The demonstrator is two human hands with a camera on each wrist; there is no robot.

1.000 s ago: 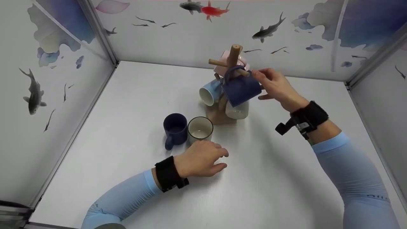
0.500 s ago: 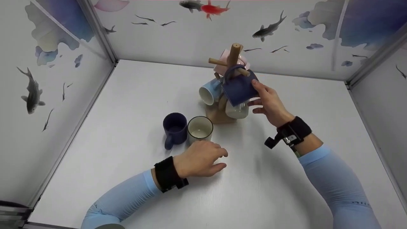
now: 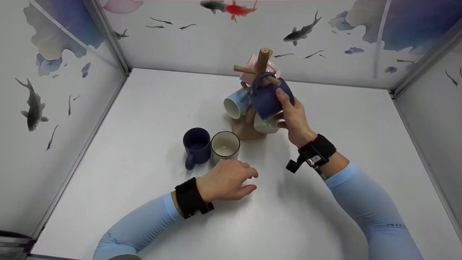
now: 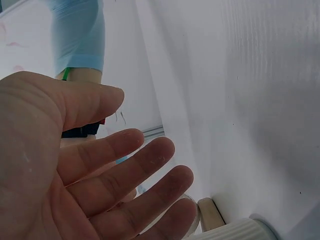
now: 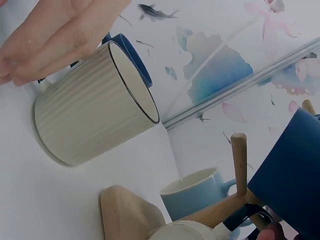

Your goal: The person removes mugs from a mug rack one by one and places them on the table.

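My right hand (image 3: 297, 126) holds a dark blue mug (image 3: 265, 103), thumb on its side and fingers under it. The mug hangs tilted by its handle on a peg of a wooden mug tree (image 3: 262, 61); in the right wrist view the blue mug (image 5: 295, 175) shows large at the right. My left hand (image 3: 225, 180) lies relaxed beside a cream mug (image 3: 225, 142) with a dark rim, its fingers holding nothing. In the left wrist view the fingers (image 4: 150, 155) are loosely spread. Left of the cream mug stands another dark blue mug (image 3: 198, 144), upright.
On the mug tree also hang a light blue mug (image 3: 234, 104), a pale mug (image 3: 266, 125) low down and a pink mug (image 3: 247, 75) behind. One upper peg (image 3: 242, 69) points left. Patterned panels (image 3: 173, 47) wall in the white table (image 3: 151, 108).
My right hand has moved left and in toward the hanging dark blue mug, the thumb now lying farther over its side. The left hand stays in place.
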